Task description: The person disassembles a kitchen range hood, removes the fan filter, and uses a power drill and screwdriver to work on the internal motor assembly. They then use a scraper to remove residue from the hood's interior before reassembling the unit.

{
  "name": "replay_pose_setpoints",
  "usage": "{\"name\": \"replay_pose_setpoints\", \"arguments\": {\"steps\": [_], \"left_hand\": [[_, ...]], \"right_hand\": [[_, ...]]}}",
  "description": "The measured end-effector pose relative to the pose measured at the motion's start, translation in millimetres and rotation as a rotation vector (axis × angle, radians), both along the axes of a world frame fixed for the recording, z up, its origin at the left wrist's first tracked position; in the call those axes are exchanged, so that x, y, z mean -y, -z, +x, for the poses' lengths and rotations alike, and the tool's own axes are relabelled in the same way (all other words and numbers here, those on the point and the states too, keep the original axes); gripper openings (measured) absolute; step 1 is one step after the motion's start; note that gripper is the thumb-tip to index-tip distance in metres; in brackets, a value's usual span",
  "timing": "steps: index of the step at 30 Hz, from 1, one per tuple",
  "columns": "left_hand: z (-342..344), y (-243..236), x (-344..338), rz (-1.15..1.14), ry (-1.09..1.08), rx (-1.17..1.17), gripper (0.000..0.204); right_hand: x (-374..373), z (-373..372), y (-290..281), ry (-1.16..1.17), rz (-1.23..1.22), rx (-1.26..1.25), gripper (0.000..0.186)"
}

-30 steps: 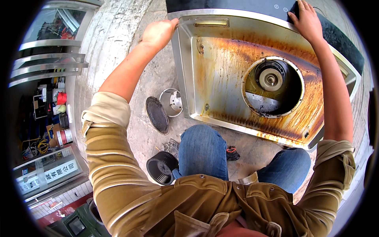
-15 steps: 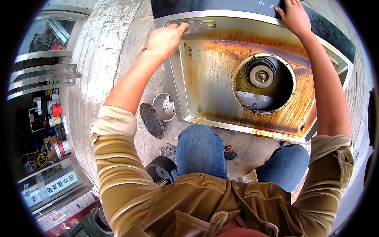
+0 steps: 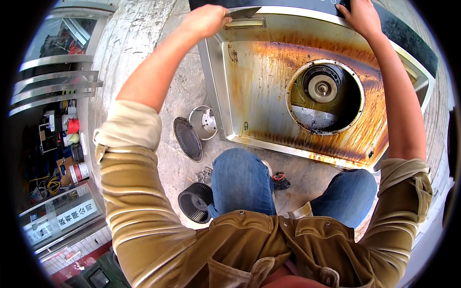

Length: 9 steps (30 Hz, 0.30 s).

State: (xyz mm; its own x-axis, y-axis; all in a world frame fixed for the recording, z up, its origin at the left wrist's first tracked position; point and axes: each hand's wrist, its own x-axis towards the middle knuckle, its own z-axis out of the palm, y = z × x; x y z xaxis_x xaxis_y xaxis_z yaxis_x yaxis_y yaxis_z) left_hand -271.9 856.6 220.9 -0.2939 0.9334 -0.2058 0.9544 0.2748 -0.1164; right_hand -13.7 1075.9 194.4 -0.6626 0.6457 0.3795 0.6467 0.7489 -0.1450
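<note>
A greasy range hood lies opened before my knees, its steel inside streaked with brown and orange residue. Through its round opening a motor shows. My left hand is closed around a flat-bladed scraper, whose blade lies along the hood's far left rim, above a narrow recessed strip; the handle is hidden in the hand. My right hand grips the far edge of the hood by its dark glass panel, fingers partly cut off by the picture's top.
On the ground left of the hood are a round mesh filter and a metal cylinder. A black fan wheel stands beside my left knee. A small dark item with red lies between my legs. Shelves of goods line the left.
My left hand has moved farther away and up with the scraper, from the hood's left corner to its far rim. The blade now appears narrower. My right hand stays on the far edge.
</note>
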Motion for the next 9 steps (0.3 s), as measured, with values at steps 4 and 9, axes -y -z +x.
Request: {"name": "replay_pose_setpoints", "arguments": {"steps": [4, 9], "left_hand": [[-6.8, -6.7, -16.6, -0.128, 0.037, 0.03, 0.026], [-47.2, -10.2, -56.8, -0.441, -0.16, 0.223, 0.029]], "right_hand": [[0.7, 2.3, 5.2, -0.029, 0.057, -0.063, 0.05], [-6.8, 4.7, 7.5, -0.022, 0.053, -0.044, 0.056]]}}
